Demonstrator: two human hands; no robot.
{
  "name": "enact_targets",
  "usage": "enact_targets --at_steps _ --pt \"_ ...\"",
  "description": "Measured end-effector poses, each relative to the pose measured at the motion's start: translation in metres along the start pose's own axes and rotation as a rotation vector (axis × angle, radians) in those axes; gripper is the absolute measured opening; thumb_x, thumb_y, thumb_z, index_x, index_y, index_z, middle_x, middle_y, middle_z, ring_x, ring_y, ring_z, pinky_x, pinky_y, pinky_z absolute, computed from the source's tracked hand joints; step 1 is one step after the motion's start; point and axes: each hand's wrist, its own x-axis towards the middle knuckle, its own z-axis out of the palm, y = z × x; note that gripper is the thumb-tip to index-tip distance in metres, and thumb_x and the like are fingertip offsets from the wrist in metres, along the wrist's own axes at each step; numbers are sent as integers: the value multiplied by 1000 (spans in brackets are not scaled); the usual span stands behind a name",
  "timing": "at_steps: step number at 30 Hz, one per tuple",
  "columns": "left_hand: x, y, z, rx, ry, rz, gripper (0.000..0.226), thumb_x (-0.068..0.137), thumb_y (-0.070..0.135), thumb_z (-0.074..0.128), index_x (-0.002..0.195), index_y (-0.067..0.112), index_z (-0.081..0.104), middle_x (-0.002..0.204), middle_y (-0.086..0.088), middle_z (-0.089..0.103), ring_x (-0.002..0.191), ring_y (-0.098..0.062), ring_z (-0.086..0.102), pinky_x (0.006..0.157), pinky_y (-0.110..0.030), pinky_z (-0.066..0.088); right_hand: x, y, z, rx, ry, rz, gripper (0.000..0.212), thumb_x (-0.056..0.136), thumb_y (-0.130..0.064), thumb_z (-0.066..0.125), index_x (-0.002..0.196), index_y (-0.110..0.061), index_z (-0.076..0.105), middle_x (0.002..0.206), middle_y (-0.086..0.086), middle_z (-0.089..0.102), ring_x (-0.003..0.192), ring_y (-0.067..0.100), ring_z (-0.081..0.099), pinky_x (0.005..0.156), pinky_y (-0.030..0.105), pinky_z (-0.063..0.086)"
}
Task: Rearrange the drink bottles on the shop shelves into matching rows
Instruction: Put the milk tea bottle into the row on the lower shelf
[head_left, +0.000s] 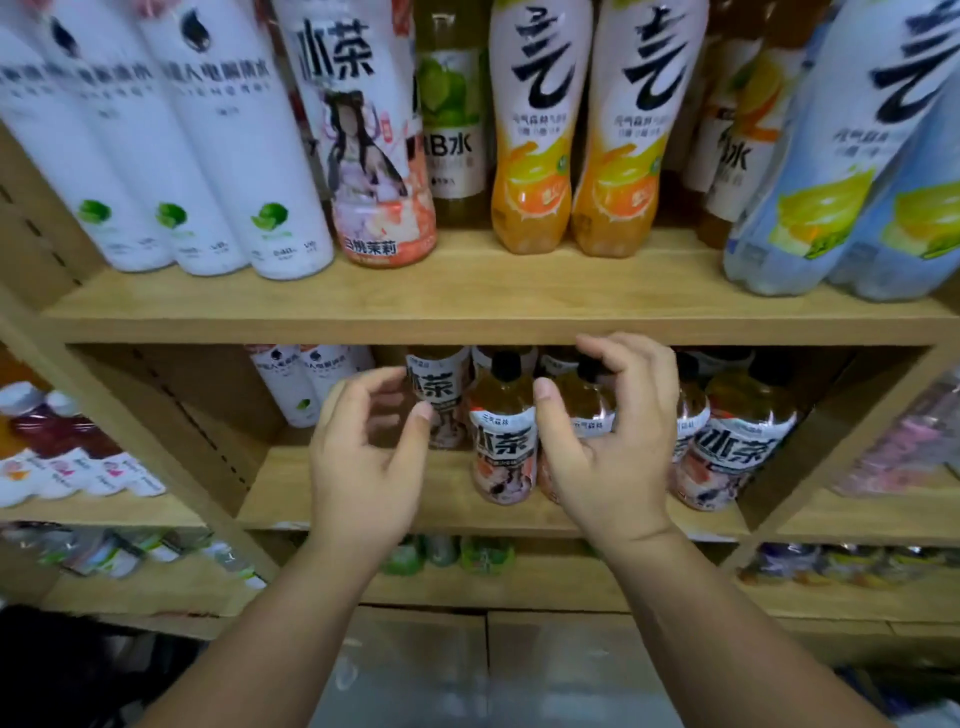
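Observation:
On the middle shelf (363, 499) stand several iced tea bottles with black caps and pink-and-white labels. My right hand (608, 447) is curled around the neck of one iced tea bottle (582, 402), thumb on its left and fingers over its cap. Another iced tea bottle (503, 431) stands just left of it. My left hand (363, 457) hovers open in front of a third tea bottle (435, 382) further back, holding nothing. Two white bottles (301, 382) stand at the back left of this shelf.
The upper shelf (467, 306) carries white bottles (208, 156), one peach tea bottle (374, 156), a lime bottle (452, 119), two orange bottles (576, 145) and pale blue lemon bottles (841, 171). Side shelves hold bottles at left (67, 457) and right (904, 441). Lower shelves hold more.

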Motion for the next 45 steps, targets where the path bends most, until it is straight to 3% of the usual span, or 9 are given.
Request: enact_targets --at_steps 3,6,12,16,18,24,30,35,45 --pt "30 25 -28 6 99 80 28 91 37 66 118 37 58 110 29 56 99 -11 66 86 -33 58 29 -34 10 33 -9 -102 33 91 -34 68 109 -7 70 109 8 61 105 27 60 87 44 51" --pt "65 45 -48 45 136 148 31 91 41 64 121 40 56 110 9 62 94 -16 65 82 -41 57 62 -63 21 90 -109 -112 31 91 -37 67 110 -12 69 103 -1 62 95 16 59 80 35 51" --pt "127 56 -55 296 -42 215 47 96 27 67 140 16 56 130 -2 56 117 -21 57 101 -36 47 127 -85 65 86 -419 125 65 91 -53 70 146 -24 49 140 -6 57 128 12 55 105 41 51" --pt "134 38 -56 370 -92 308 47 95 28 61 139 12 58 131 -8 58 122 -26 54 105 -40 44 147 -96 89 196 -487 225 56 87 -48 77 133 -28 52 126 -14 64 115 6 61 100 34 51" --pt "134 31 -56 338 -82 331 47 94 25 61 138 10 58 132 -9 58 125 -25 52 107 -39 43 152 -99 100 216 -461 256 50 84 -46 82 119 -27 53 117 -11 68 108 9 65 95 36 55" --pt "134 31 -62 239 -111 324 45 96 22 58 140 12 56 131 -1 56 119 -19 55 102 -44 50 159 -104 110 122 -456 263 57 81 -42 84 122 -18 53 120 -2 68 110 18 65 96 42 55" --pt "136 54 -69 6 -115 123 49 99 32 64 146 23 52 129 11 57 108 11 56 88 -7 45 143 -102 76 227 -512 209 60 85 -36 83 136 -27 53 124 -16 68 114 3 64 100 41 55" --pt "133 94 -71 -426 -191 -98 80 73 59 74 145 37 47 128 10 68 116 -3 66 95 -31 56 122 -107 38 333 -520 144 60 84 -25 85 136 -25 56 124 -18 70 115 -5 64 102 33 53" --pt "88 137 -88 -274 -264 53 56 65 41 89 116 27 70 109 14 78 105 -7 72 92 -35 57 86 -114 -11 395 -600 71 75 80 -22 88 143 -28 49 126 -27 66 121 -7 59 97 16 49"
